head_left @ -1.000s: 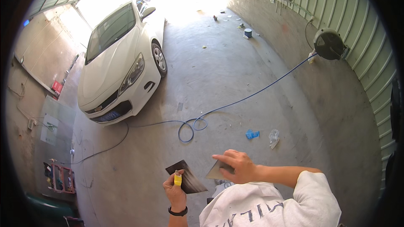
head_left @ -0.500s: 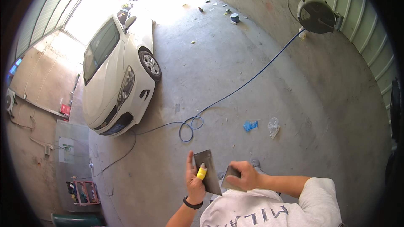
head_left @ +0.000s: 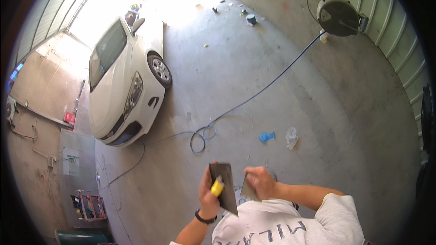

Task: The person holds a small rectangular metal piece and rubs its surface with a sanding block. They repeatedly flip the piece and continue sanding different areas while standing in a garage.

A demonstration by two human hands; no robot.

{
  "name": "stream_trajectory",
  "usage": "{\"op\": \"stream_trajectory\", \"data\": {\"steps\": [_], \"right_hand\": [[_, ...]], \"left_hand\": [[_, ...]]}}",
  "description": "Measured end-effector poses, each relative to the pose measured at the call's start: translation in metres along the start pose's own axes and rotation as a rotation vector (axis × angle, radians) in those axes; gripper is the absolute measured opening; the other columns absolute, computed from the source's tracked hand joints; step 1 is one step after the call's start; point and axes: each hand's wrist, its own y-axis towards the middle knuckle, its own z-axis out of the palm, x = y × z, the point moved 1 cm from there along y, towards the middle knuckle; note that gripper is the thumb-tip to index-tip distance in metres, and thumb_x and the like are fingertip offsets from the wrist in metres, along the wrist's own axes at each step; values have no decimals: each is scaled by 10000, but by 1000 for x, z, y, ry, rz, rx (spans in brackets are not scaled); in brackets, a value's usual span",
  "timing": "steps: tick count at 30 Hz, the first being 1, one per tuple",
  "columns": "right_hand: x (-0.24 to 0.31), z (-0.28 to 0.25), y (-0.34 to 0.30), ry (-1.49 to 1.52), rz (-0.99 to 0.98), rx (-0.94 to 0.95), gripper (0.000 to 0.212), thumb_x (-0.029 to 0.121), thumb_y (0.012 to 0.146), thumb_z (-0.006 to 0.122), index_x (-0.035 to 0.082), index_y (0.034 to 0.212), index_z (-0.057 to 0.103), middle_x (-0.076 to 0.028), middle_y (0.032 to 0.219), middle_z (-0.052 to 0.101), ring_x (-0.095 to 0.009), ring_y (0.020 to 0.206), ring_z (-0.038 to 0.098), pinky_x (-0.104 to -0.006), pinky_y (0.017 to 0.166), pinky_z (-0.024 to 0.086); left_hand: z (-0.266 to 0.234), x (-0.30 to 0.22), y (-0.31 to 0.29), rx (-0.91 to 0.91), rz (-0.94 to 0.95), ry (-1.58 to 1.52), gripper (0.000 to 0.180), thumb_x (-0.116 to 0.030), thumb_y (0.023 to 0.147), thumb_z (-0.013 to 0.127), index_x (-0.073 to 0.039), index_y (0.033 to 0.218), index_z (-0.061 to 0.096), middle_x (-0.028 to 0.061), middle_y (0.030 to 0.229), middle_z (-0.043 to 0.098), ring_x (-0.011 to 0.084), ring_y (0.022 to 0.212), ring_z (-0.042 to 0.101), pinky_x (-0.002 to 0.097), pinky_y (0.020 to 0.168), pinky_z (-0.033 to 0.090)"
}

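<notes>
My left hand [head_left: 209, 199], with a black band at the wrist, grips a dark flat rectangular plate [head_left: 223, 195] held tilted in front of my body. A yellow patch [head_left: 217, 187] with a greyish tip shows at the thumb, over the plate; whether it is a wrap or a separate thing is unclear. My right hand [head_left: 261, 182] is closed on a smaller grey flat scraper [head_left: 248, 189], its blade pointing down toward the plate. A narrow gap separates the scraper from the plate.
A white car [head_left: 122, 86] stands at the left. A blue hose [head_left: 268, 85] runs from a wall reel [head_left: 338, 16] and loops on the floor. Blue crumpled plastic [head_left: 267, 136] and a clear bag [head_left: 291, 138] lie ahead. A red-framed rack [head_left: 92, 207] is at lower left.
The plate in my left hand has turned more upright, hiding more of the fingers. My right hand and scraper have risen slightly and tilted.
</notes>
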Motion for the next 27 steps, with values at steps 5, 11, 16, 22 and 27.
{"op": "stream_trajectory", "data": {"steps": [5, 11, 16, 22, 27], "right_hand": [[-9, -1, 8, -395, -540, -79, 204, 108, 910, 474, -14, 750, 442, -214, 706, 475, -428, 632, 519, -478, 590, 445], [-19, -2, 13, -146, -476, 116, 204, 147, 830, 549, 13, 738, 426, -185, 702, 467, -383, 597, 517, -480, 542, 417], [-11, -4, 24, -111, -360, 114, 200, 169, 886, 514, 23, 772, 436, -223, 694, 468, -406, 602, 509, -471, 588, 439], [-5, -13, 37, -112, 10, 65, 267, 212, 937, 419, -9, 799, 476, -254, 705, 489, -494, 692, 520, -518, 664, 443], [-27, -11, 49, -124, -128, -133, 359, 288, 1018, 405, 3, 820, 496, -246, 717, 496, -424, 662, 502, -474, 666, 438]], "left_hand": [[2, 2, 5, 72, -57, 40, 556, -52, 982, 558, 23, 1506, 390, 83, 1341, 581, 128, 1137, 580, 244, 994, 442], [-5, 4, 3, 113, -59, 46, 542, -29, 988, 563, 14, 1496, 378, 97, 1360, 552, 158, 1179, 573, 279, 993, 475], [-1, 0, 2, 79, -83, -28, 593, -65, 977, 609, 31, 1510, 367, 97, 1366, 557, 152, 1131, 603, 272, 994, 472], [7, -7, 8, 180, -54, -163, 594, -69, 965, 613, 44, 1499, 380, 103, 1359, 566, 170, 1195, 567, 297, 1058, 412], [11, -8, 14, 157, -65, 13, 504, -43, 995, 573, 22, 1457, 383, 82, 1259, 594, 150, 1135, 584, 273, 999, 434]]}}
